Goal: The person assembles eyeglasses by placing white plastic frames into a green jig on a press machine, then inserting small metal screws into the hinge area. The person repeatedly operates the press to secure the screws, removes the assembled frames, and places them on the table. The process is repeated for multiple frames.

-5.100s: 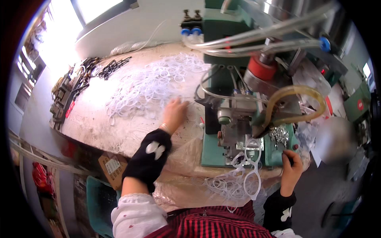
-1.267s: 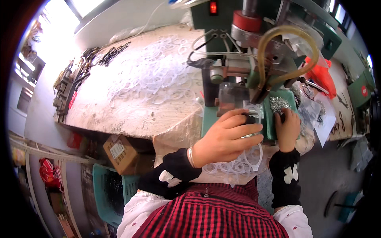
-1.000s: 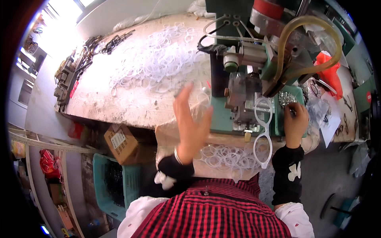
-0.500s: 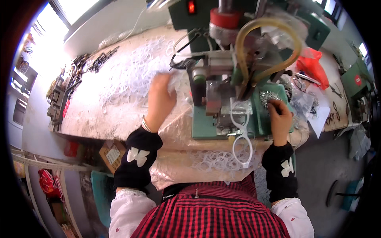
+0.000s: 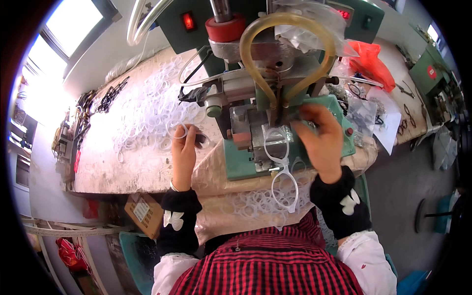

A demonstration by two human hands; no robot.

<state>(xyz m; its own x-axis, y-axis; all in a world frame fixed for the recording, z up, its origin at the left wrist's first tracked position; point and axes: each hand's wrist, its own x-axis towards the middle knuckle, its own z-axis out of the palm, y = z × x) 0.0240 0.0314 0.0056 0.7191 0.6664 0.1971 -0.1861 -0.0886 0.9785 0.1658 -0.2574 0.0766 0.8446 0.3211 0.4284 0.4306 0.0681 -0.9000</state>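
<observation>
My left hand (image 5: 184,156) is closed at the pile's near edge, its fingertips pinching a clear eyeglass frame (image 5: 178,129). A second clear eyeglass frame (image 5: 285,189) sits in the green bench press (image 5: 241,162), one rim under the press head and the other hanging toward me. Close to the press head, on its right side, my right hand (image 5: 322,145) has its thumb and fingers drawn together. Whatever lies between those fingertips is too small and blurred to make out. Behind this hand is a green tray (image 5: 348,140), partly covered by it.
A large pile of clear eyeglass frames (image 5: 157,103) spreads over the table at left. More frames (image 5: 250,204) lie on the cloth over my lap. A yellow hose (image 5: 287,19) loops above the press. At right are a red plastic bag (image 5: 372,64) and dark eyeglass frames (image 5: 409,118).
My right hand has moved from the small metal parts in the tray to the press head. My left hand has come nearer and now pinches a frame. The view has shifted.
</observation>
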